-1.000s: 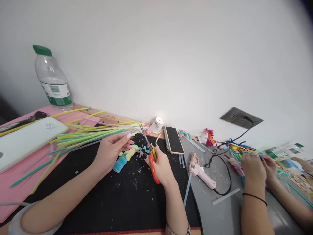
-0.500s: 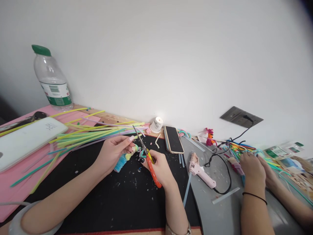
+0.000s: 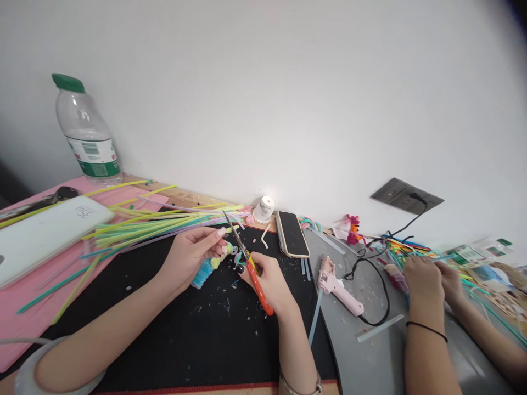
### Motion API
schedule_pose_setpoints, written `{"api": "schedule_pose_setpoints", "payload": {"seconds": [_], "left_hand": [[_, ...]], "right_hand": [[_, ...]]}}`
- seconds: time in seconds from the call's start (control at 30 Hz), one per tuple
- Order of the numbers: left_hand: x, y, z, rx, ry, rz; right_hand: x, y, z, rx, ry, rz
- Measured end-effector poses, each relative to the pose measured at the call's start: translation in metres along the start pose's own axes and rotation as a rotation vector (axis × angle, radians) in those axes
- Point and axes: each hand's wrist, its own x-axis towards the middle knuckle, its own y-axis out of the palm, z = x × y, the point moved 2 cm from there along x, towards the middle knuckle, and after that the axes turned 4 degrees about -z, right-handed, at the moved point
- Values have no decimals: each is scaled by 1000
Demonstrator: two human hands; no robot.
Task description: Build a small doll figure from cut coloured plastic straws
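My left hand pinches a yellow-green pipe cleaner, its short end pointing right past the fingertips. Just under those fingers is a fluffy blue and yellow pipe-cleaner piece; whether the hand also grips it I cannot tell. In my right hand are scissors with orange-red handles, their blades pointing up and left beside the pipe cleaner's end. Small curled pipe-cleaner bits lie between the two hands. Black matting with scattered clippings is underneath.
Loose pipe cleaners lie behind my left hand, near a white power bank and a bottle. A paper cup, a phone and a corded glue gun sit to the right. Another person's hands work at far right.
My hands and the scissors stay almost in place. At the right, the other person's hands have shifted slightly, and a blue strip now shows between them.
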Motion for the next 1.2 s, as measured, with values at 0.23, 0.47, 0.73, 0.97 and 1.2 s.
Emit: {"api": "schedule_pose_setpoints", "payload": {"seconds": [0.23,0.47,0.73,0.97,1.2], "left_hand": [[2,0,2,-18,4,-7],[2,0,2,-45,5,6],[1,1,2,-52,0,26],[0,0,3,-42,-11,17],[0,1,2,-30,-9,10]], "right_hand": [[-3,-5,5,-8,-8,16],[0,-3,-3,35,-43,136],[0,1,-3,56,-14,145],[0,2,-7,45,8,107],[1,4,-8,64,36,98]]}}
